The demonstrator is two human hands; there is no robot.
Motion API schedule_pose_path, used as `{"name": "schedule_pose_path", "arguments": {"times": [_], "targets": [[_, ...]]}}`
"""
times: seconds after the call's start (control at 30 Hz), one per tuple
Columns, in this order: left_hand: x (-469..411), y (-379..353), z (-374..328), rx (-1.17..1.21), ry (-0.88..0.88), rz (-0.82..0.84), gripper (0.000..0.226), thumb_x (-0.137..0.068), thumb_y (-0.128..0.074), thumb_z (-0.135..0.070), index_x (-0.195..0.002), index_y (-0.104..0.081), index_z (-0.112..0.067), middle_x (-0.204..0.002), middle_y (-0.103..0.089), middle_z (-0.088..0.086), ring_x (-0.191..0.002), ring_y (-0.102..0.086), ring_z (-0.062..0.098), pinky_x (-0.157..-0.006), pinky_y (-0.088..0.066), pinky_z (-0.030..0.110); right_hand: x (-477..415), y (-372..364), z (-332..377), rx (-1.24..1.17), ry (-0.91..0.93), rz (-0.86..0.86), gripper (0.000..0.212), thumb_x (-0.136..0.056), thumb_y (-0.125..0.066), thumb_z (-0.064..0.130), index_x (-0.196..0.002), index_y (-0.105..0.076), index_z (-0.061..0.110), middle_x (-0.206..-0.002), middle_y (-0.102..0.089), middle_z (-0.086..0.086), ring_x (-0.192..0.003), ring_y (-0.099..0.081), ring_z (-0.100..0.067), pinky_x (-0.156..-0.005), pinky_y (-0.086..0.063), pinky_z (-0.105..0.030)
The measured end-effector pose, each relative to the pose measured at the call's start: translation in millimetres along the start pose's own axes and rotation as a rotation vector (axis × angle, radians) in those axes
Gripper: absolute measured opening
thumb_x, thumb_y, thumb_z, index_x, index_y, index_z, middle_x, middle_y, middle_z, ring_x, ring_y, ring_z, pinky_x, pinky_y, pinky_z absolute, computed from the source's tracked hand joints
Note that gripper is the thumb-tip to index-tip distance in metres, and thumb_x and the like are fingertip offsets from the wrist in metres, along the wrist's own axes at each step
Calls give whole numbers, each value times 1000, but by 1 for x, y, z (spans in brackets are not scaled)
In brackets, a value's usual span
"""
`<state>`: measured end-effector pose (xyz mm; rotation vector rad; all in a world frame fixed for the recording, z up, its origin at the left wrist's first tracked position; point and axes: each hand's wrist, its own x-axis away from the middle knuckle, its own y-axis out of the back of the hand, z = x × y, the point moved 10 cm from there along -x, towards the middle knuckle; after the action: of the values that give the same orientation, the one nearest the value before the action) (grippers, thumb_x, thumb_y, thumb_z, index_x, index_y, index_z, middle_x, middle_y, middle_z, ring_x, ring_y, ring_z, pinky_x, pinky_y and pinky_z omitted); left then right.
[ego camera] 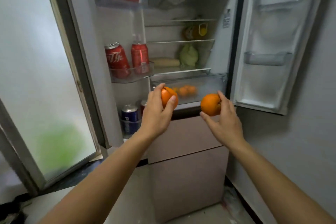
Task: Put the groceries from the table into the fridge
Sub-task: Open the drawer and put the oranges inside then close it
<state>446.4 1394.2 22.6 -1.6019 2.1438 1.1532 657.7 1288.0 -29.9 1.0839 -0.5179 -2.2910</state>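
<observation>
My left hand (156,114) grasps a round orange fruit (168,96); my right hand (226,122) grasps a second orange (210,104). I hold both in the air, just before the front edge of the clear plastic fridge drawer (209,85). Small oranges (186,90) already lie inside it. I judge these two still have to go in. The table is out of sight.

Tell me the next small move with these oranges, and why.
Likely hook a left hand finger on the drawer and pull it out: that hand holds the left orange, the right hand the right orange, stored oranges lie in the drawer, and it looks shut.
</observation>
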Motion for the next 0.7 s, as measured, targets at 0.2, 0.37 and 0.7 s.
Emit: {"name": "schedule_pose_path", "arguments": {"times": [0.2,0.37,0.7], "targets": [[-118,-72,22,103,-1,-6,47,-101,-49,-38,-142,-33,-20,-137,-39,6,-118,-51,26,-101,-41,38,-106,-15,-32,65,24,-43,88,-88,-70,51,-156,-17,32,-151,-35,-1,-126,-50,-22,-93,-43,-34],[-220,-111,41,128,52,12,53,-102,-47,-36,-148,-27,-20,-140,-26,10,-123,-46,33,-101,-33,32,-205,-32,-42,139,45,-38,87,-88,-68,54,-156,-18,32,-149,-36,-2,-126,-51,-25,-96,-46,-41],[-355,-183,135,-143,304,162,63,-89,-66,-40,-138,-40,-9,-138,-47,18,-124,-50,38,-99,-42,38,-357,-102,-80,90,62,116,87,-87,-72,48,-156,-25,24,-149,-37,-11,-130,-48,-30,-107,-41,-42]]}}
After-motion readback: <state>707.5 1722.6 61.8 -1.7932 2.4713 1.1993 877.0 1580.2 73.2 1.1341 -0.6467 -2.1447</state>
